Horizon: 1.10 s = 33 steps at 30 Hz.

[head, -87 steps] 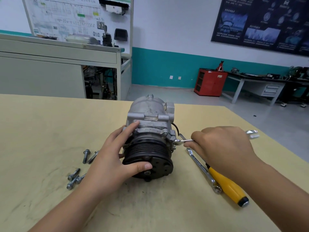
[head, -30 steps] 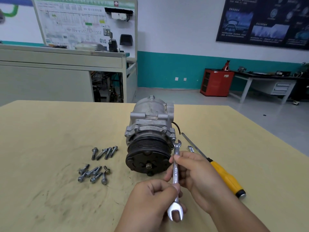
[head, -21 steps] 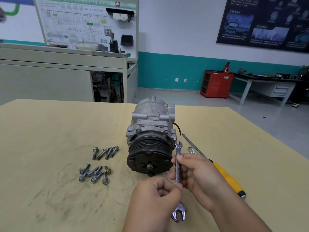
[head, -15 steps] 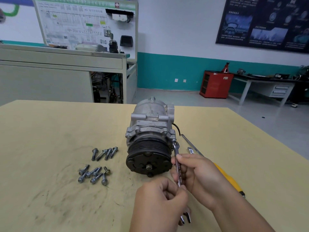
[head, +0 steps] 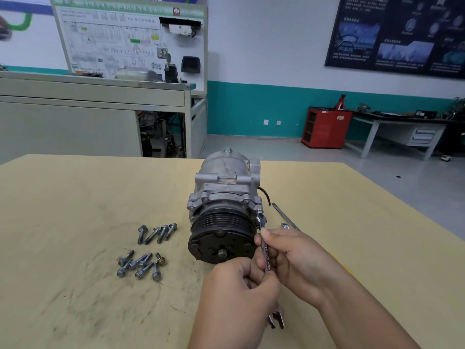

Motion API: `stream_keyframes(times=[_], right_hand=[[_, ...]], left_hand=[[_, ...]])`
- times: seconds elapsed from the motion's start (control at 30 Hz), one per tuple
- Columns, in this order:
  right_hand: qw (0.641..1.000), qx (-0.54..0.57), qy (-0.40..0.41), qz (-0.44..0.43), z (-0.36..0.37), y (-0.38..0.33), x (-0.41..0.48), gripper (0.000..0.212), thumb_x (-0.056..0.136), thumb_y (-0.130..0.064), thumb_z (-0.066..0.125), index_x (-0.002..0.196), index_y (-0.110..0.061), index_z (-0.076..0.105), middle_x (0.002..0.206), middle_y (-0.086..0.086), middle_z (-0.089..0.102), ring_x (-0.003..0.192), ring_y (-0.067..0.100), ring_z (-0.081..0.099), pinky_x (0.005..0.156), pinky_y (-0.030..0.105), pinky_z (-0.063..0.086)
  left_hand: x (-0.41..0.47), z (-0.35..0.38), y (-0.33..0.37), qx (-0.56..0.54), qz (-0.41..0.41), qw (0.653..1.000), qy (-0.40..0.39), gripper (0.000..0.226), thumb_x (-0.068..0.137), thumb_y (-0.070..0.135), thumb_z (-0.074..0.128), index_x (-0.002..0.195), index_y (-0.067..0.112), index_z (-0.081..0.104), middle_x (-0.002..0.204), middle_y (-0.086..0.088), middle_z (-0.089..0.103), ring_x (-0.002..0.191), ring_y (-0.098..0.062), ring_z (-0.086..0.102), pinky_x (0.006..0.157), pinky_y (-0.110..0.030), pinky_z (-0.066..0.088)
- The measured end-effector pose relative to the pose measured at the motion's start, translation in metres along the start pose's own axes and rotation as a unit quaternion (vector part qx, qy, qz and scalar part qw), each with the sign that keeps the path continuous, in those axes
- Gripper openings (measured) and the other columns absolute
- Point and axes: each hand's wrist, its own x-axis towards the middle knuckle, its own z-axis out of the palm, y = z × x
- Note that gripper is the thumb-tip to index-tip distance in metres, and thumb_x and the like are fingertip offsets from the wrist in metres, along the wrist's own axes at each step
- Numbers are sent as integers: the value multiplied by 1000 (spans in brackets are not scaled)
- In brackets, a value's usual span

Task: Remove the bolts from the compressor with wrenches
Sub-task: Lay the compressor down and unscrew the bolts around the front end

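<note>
Sitting near the middle of the yellow tabletop (head: 75, 197), the compressor (head: 224, 182) lies on its side with its black grooved pulley (head: 222, 235) facing the camera and its grey housing pointing away. Several bolt heads (head: 245, 197) show in the flange behind the pulley. A slim wrench (head: 264, 253) runs from the flange ear on the compressor's right side down towards the camera. Its upper end touches that ear just beside the pulley rim, though whether it sits on a bolt head there cannot be told. The right grip (head: 297, 263) pinches the wrench's shank between thumb and curled fingers, close to the pulley face. The left grip (head: 239, 298) is curled round the shank lower down, and the wrench's forked lower end pokes out beneath it. On the tabletop left of the compressor lie the loose bolts, four in a row (head: 157, 233) and a denser cluster (head: 141, 265) nearer the camera. Behind the right grip a screwdriver shaft (head: 284, 215) lies flat, with the tip of a second wrench (head: 284, 225) just beside it.
</note>
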Motion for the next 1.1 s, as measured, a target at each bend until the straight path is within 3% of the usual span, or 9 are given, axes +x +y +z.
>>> stream_keyframes(times=[0.27,0.37,0.47,0.6,0.77,0.9,1.1], right_hand=[[997,-60,42,-23,8,-2,1,31,97,-14,44,69,-7,54,49,7,61,42,15,45,47,22,36],[994,-84,69,-31,10,-2,2,31,95,-13,47,66,-8,55,49,7,62,44,15,44,45,19,37],[991,-104,80,-28,11,-3,2,30,95,-15,48,68,-8,56,52,7,64,45,14,45,47,20,38],[997,-62,50,-8,4,-5,-3,30,95,-18,47,73,-6,63,61,14,68,46,13,47,52,23,37],[998,-24,-11,51,-3,-1,-8,24,71,-28,61,70,-7,72,67,10,68,47,11,49,55,26,33],[998,-3,-47,49,-6,5,-9,27,71,-26,60,79,-7,77,84,11,72,52,10,52,61,27,33],[1000,2,0,26,-4,14,-8,23,70,-24,60,73,-4,72,70,12,69,47,11,47,57,27,33]], left_hand=[[2,-11,-4,-55,-22,997,-49,36,89,19,60,53,14,63,54,-10,66,47,-12,51,44,-15,38],[3,-13,-5,-134,-60,985,-89,36,94,18,53,60,10,62,50,-8,63,43,-12,51,47,-18,41],[4,-12,-6,-206,-88,968,-109,41,96,15,48,57,8,61,47,-10,59,37,-13,47,47,-22,33],[6,-9,-12,-272,-91,952,-110,55,95,13,46,42,9,63,44,-12,56,33,-14,43,45,-21,27],[6,-6,-15,-316,-103,938,-97,51,96,11,45,47,6,59,40,-14,50,27,-14,37,36,-12,25],[4,-5,-19,-353,-129,923,-86,47,96,10,45,51,1,57,38,-13,46,28,-13,34,36,-11,24],[3,4,-17,-358,-195,910,-78,44,99,15,44,58,2,53,35,-8,42,26,-11,34,41,-10,26]])
